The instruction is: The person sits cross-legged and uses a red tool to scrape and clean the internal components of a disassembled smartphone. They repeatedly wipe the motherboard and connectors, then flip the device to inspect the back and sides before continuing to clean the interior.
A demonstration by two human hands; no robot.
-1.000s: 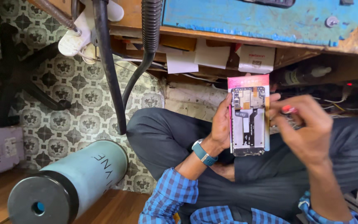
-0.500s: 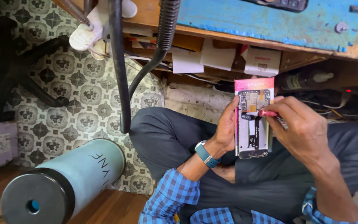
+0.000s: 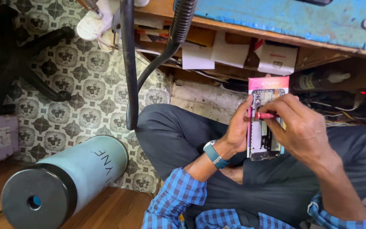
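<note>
Single head view, steeply downward, close over lap, under-bench edge.

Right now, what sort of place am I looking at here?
Probably a small phone repair stall. The left hand holds an opened phone with its insides bare, while the right hand works on it with a red tool. A worn blue workbench above has small boxes stuffed under it.

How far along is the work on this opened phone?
Done: the phone already has its back off, with the inner frame and parts exposed. In hand: the left hand holds it upright by its edge over the lap, while the right hand presses a red-handled tool against the upper half. Left: the phone lies open, no back cover shows nearby, so closing it up remains.
</note>
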